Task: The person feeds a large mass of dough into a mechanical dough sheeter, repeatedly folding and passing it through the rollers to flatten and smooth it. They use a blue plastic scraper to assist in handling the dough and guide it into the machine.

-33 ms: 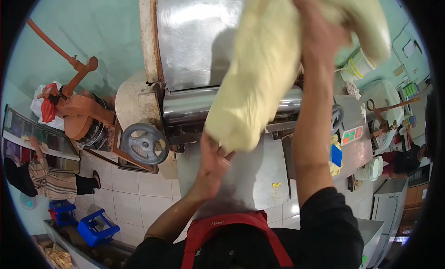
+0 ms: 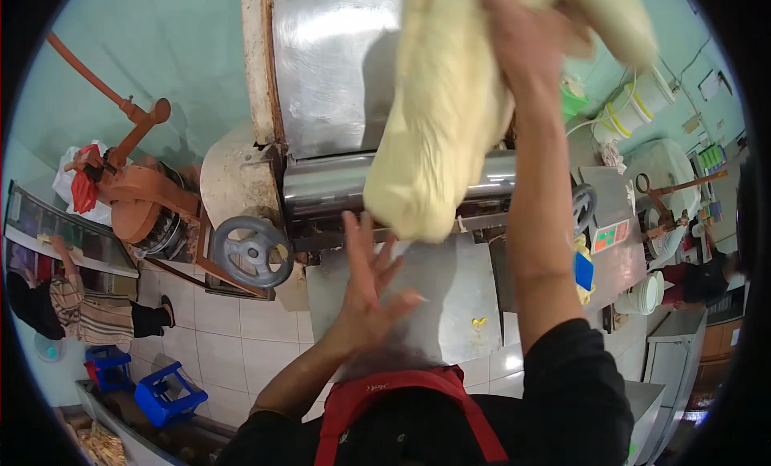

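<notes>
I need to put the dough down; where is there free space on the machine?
The steel tray is bare between the rollers and the apron, under the left hand. The roller gap is crowded: the dough sheet in the right hand hangs over it.

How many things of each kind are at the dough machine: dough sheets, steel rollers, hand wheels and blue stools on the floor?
Dough sheet: 1, held up by the right hand, with the left hand open below it
Steel roller: 1
Hand wheels: 2
Blue stools: 2
Total: 6
</notes>
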{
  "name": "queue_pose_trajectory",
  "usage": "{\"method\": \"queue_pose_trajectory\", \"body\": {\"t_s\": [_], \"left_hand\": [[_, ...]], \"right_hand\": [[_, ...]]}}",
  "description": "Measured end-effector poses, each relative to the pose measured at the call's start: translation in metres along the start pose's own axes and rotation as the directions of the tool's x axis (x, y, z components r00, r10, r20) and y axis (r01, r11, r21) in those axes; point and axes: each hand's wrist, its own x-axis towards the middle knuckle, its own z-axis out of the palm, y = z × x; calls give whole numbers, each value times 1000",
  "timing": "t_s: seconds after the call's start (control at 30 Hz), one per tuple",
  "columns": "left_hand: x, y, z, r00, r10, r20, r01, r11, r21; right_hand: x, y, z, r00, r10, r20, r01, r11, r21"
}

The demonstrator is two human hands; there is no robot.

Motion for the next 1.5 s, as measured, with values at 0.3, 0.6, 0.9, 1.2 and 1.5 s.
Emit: {"method": "queue_pose_trajectory", "body": {"t_s": [0.3, 0.6, 0.9, 1.2, 1.5], "left_hand": [[53, 48, -114, 866, 487, 117, -163, 53, 985], [54, 42, -117, 859, 506, 85, -115, 28, 993], [53, 42, -114, 861, 501, 86, -124, 43, 991], [55, 37, -118, 861, 504, 70, -109, 49, 993], [55, 37, -116, 860, 505, 70, -102, 36, 994]], "right_hand": [[47, 82, 149, 776, 341, 530, -51, 872, -487], [70, 33, 93, 884, 274, 380, -57, 868, -493], [80, 43, 141, 937, 158, 311, 30, 851, -524], [131, 92, 161, 918, 168, 359, -7, 912, -409], [121, 102, 157, 925, 65, 375, 40, 963, -267]]}}
